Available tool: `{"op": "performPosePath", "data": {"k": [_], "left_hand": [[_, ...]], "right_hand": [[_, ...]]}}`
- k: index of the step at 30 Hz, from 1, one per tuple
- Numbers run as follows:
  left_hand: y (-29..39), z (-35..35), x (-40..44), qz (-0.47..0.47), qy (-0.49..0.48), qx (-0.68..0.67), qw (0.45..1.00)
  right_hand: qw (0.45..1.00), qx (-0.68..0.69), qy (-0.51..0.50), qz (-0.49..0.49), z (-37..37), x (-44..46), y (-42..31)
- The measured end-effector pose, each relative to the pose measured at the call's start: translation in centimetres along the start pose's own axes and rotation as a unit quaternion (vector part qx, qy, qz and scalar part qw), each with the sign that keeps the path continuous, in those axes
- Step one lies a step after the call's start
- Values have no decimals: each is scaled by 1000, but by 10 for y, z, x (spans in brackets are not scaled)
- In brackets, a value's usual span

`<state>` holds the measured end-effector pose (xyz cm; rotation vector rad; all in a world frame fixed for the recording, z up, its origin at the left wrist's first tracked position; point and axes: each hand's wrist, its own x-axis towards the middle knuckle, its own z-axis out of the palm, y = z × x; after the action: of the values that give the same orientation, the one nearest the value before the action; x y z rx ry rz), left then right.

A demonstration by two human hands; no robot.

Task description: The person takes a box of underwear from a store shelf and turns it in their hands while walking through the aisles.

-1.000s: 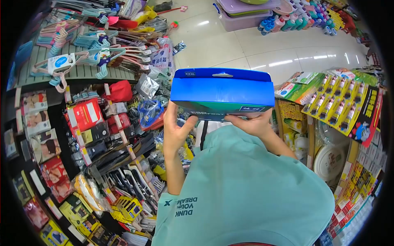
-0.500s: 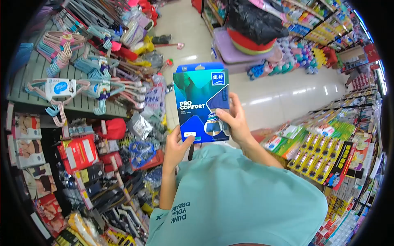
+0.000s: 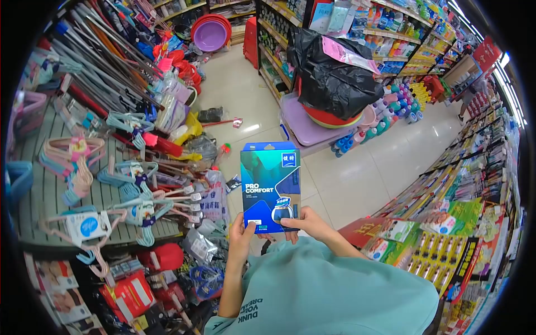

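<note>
A blue and green underwear box (image 3: 262,181), printed "PRO COMFORT" with a small picture of boxer briefs, is held upright before my body, its front facing me. My left hand (image 3: 242,237) grips its lower left corner, thumb on the front. At the lower right corner my right hand (image 3: 308,223) holds it, thumb over the front near the picture and the other fingers behind. The box has a hanging tab at its top edge.
On the left, a slatted grey shelf (image 3: 42,215) carries several bundles of clothes hangers (image 3: 84,226). A purple storage bin (image 3: 304,120) with a black plastic bag (image 3: 335,70) stands ahead. Packed shelves (image 3: 474,162) line the right; tiled floor (image 3: 357,178) lies between.
The view has tilted up, so the aisle ahead shows more. The box sits lower in view, and my right hand has slid from its right side down to the lower right corner.
</note>
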<state>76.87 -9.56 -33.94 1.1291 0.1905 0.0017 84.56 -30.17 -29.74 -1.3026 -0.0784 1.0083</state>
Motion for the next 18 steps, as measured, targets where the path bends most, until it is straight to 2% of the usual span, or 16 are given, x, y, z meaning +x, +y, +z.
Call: {"op": "performPosePath", "data": {"k": [7,8,11,13,18], "left_hand": [[35,14,145,-40,-14,128,991],[38,17,163,-29,7,132,991],[45,7,210,11,7,263,965],[47,-2,233,15,40,259,965],[65,-4,285,-12,105,236,966]], "right_hand": [[999,0,-1,-45,-80,105,-80],[999,0,0,-47,-90,120,-95],[997,-19,-13,-74,-118,173,-137],[993,-47,-27,-105,-131,202,-164],[993,-27,-37,-105,-146,253,-220]]}}
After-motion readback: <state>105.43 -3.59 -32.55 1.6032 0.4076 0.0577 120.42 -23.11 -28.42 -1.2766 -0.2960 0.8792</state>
